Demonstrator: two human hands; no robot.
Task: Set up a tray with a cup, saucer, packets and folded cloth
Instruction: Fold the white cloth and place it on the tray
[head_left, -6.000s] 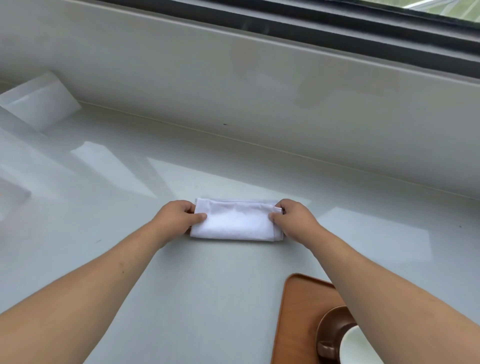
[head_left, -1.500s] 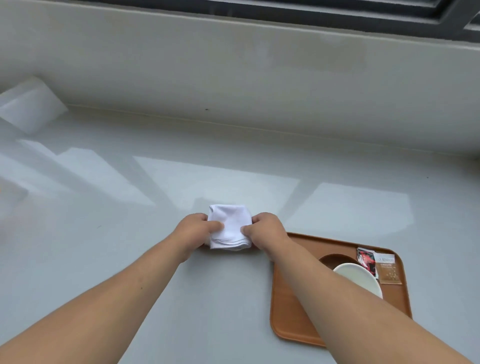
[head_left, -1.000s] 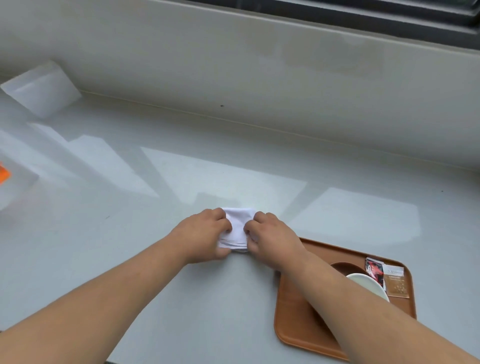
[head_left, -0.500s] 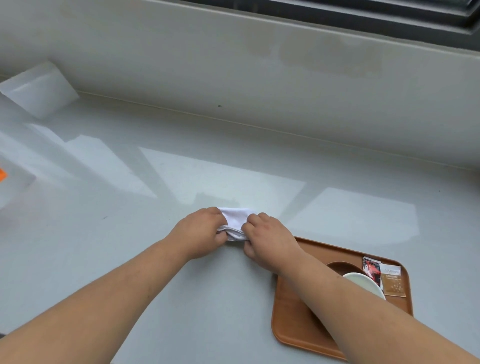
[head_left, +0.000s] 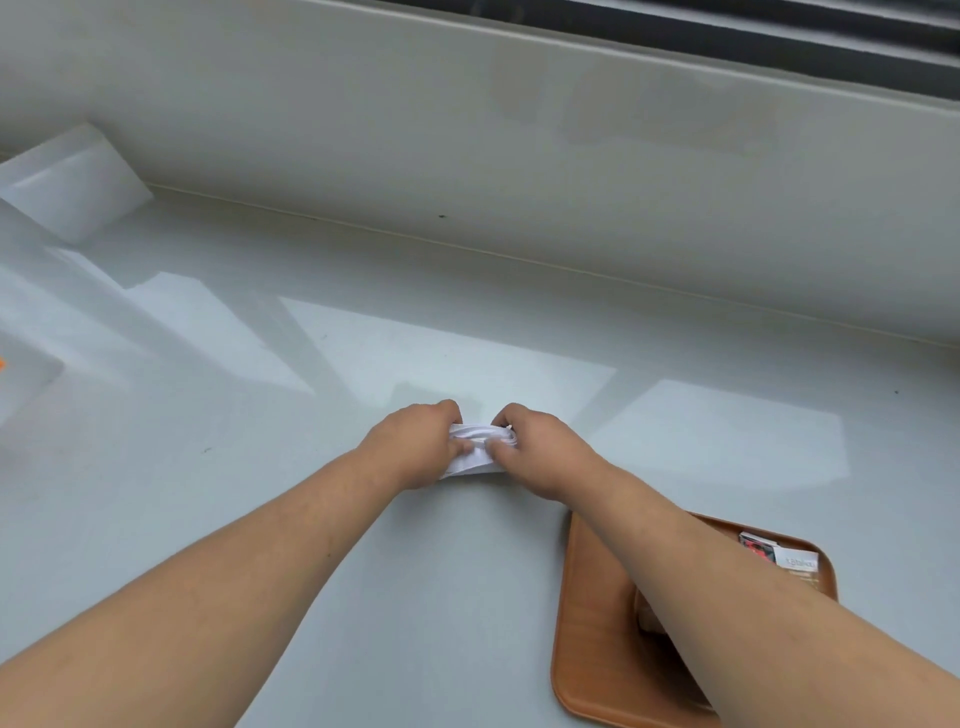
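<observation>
Both hands, left hand (head_left: 415, 447) and right hand (head_left: 535, 449), are pinching the soft, light folded white cloth (head_left: 475, 452) at its opposite ends, likely the steadiest hold.

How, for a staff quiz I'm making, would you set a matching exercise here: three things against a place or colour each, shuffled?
Things:
1. cloth
2. tray
3. packets

Descriptions:
A. in the tray's far right corner
B. white, pinched between the left hand and the right hand
C. orange-brown, on the grey counter, partly under the right forearm

Pairs: 1-B; 2-C; 3-A
</observation>
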